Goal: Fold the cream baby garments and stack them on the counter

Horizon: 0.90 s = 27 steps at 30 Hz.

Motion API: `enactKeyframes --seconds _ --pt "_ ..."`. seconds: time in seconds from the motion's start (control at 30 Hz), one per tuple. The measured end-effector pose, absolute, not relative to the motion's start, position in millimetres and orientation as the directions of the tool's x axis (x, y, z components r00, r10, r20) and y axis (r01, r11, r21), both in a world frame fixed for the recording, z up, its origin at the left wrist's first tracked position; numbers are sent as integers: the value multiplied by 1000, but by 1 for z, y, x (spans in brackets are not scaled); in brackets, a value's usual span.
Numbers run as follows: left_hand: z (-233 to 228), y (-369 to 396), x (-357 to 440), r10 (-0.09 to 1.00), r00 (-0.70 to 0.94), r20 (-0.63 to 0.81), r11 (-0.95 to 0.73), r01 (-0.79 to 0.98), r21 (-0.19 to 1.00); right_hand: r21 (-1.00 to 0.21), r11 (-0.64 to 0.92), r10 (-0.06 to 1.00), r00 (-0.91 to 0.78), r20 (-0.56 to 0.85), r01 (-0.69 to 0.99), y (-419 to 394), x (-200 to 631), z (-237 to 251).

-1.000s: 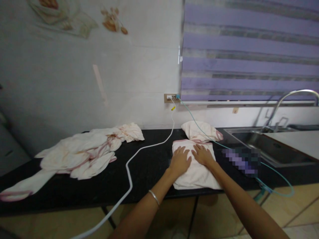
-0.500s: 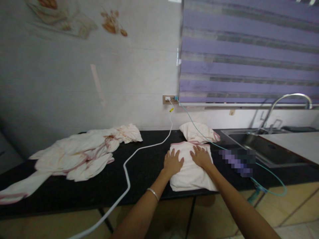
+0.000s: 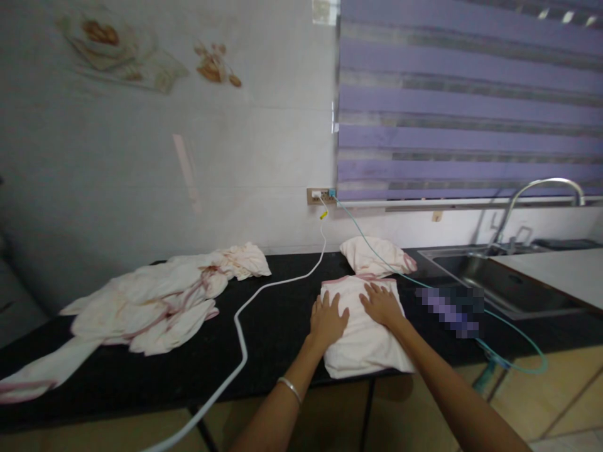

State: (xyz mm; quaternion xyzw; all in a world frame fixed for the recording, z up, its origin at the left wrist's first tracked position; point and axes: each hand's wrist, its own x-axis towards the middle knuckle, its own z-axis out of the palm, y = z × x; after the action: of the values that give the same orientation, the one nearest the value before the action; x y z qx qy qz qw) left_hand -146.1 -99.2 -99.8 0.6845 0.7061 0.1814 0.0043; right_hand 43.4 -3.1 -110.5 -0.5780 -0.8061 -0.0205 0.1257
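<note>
Head view: left hand (image 3: 326,320) laid flat, fingers spread wide, palm down on the left edge of a folded pale-pink cloth (image 3: 362,342). Gripping nothing, only pressing. Thin metal bangle (image 3: 290,388) round the left wrist. Right hand (image 3: 381,304) likewise flat and open, fingers fanned, resting on the upper right part of the same folded cloth, just beside the left hand but not touching it. Folded cloth lying at the front edge of the black countertop (image 3: 264,333), its near corner slightly overhanging the edge, pink trim showing along the far side.

Directly behind the folded cloth, a second small folded cloth (image 3: 374,256), touching or nearly touching the first; cannot tell which. Thin teal cable (image 3: 513,329) running from the wall socket (image 3: 320,194) across that second cloth and off to the right, looping below the counter edge. White cable (image 3: 240,326) from the same socket, curving left across the counter and dropping off the front edge, well apart from both hands.

Far left on the counter, a loose heap of unfolded cream cloths with pink edging (image 3: 151,304), well apart from the hands. To the right, a blurred-out patch on the counter, then a steel sink (image 3: 499,282) with a curved faucet (image 3: 541,188). Purple striped blind (image 3: 466,107) above.
</note>
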Motion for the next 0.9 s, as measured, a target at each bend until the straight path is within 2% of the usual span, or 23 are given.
enactKeyframes --seconds 0.3,0.5,0.6,0.67,0.77,0.83,0.9 --pt "-96 -123 -134 963 -156 221 109 972 210 -102 419 891 -387 239 902 -4 46 -118" --pt "-88 -160 -120 960 -228 164 201 966 163 -88 609 779 -573 253 789 -4 53 -124" --pt "-74 -175 -126 969 -216 120 197 969 152 -78 694 706 -656 267 716 -2 55 -128" --pt "-61 -176 -132 973 -133 191 107 984 141 -75 721 678 -680 278 689 -1 56 -130" --pt "-44 -162 -139 934 110 340 -173 972 161 -78 737 662 -692 287 672 0 56 -130" --pt "-41 -145 -142 883 285 374 -377 904 201 -80 770 626 -725 286 633 -1 55 -128" --pt "-49 -129 -144 835 411 366 -508 832 223 -85 811 577 -766 284 579 -3 55 -125"
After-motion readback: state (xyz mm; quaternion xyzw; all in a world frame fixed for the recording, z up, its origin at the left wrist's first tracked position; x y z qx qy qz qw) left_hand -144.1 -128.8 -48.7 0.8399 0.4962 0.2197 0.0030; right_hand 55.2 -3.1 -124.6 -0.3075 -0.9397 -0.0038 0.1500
